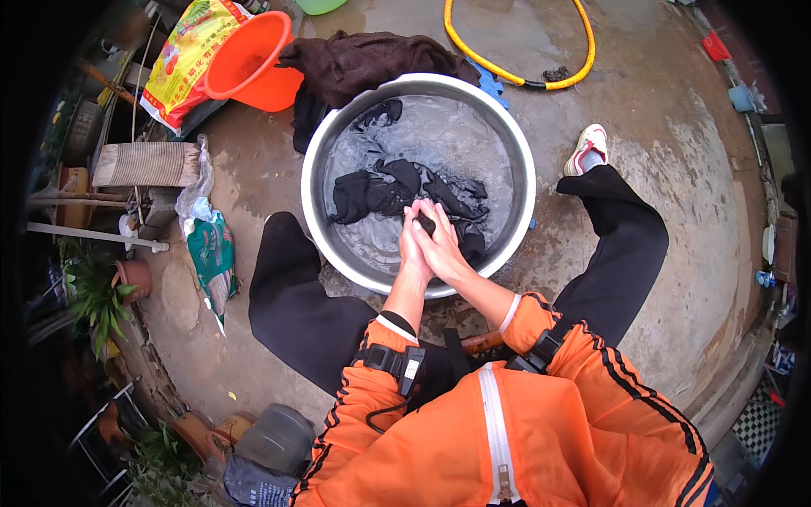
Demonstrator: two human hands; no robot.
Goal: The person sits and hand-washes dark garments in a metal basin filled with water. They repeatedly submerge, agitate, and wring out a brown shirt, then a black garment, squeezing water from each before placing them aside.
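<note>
A wide metal basin [524,190] of grey, sudsy water [456,130] stands between my knees. Soaked black fabric [386,193] lies bunched in it, partly under the surface. Over the near half of the basin, my left hand [412,250] and my right hand [441,244] are pressed together, palms facing. A small wad of dark wet cloth [425,223] shows between them near the thumbs. Whether this wad joins the fabric below is hidden by my hands.
A dark brown cloth [374,60] is heaped against the basin's far rim. Behind it to the left are an orange plastic tub [269,85] and a yellow printed sack [184,57]. A green detergent bag [211,253] lies left; a yellow hose [589,38] curves across the wet concrete.
</note>
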